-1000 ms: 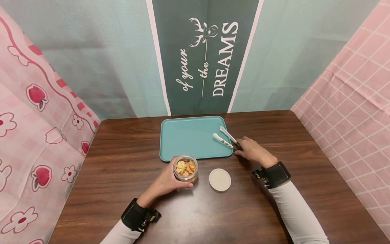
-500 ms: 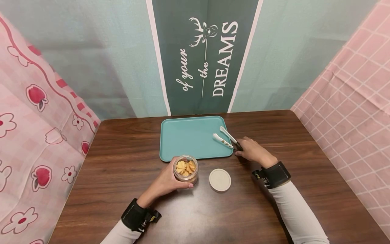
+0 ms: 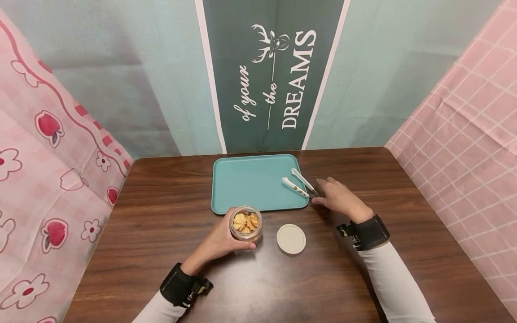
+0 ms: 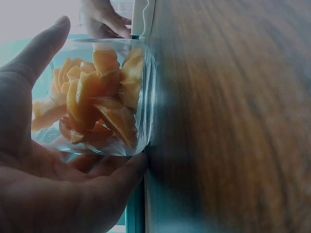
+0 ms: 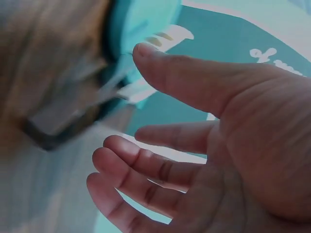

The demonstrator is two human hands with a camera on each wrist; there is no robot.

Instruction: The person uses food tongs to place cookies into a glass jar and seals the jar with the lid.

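My left hand (image 3: 221,240) grips a glass jar (image 3: 256,237) of yellow piped cookies (image 3: 245,222), its top uncovered. The left wrist view shows thumb and fingers on either side of the jar's wall (image 4: 148,92), low against the table. White-tipped tongs (image 3: 295,186) lie with their two arms apart over the right end of a teal tray (image 3: 250,181). Beside their dark bent end is my right hand (image 3: 339,198). Seen from the right wrist, its fingers are spread and relaxed, with the blurred tongs (image 5: 51,141) beyond the fingertips.
A round cream lid (image 3: 291,239) lies flat on the brown wooden table (image 3: 258,291), right of the jar. Behind the table hangs a green cloth (image 3: 266,134) with white lettering. Pink patterned cloths (image 3: 52,179) hang at both sides.
My right hand has let go of the tongs and shifted slightly right. My left hand and the jar stay in place.
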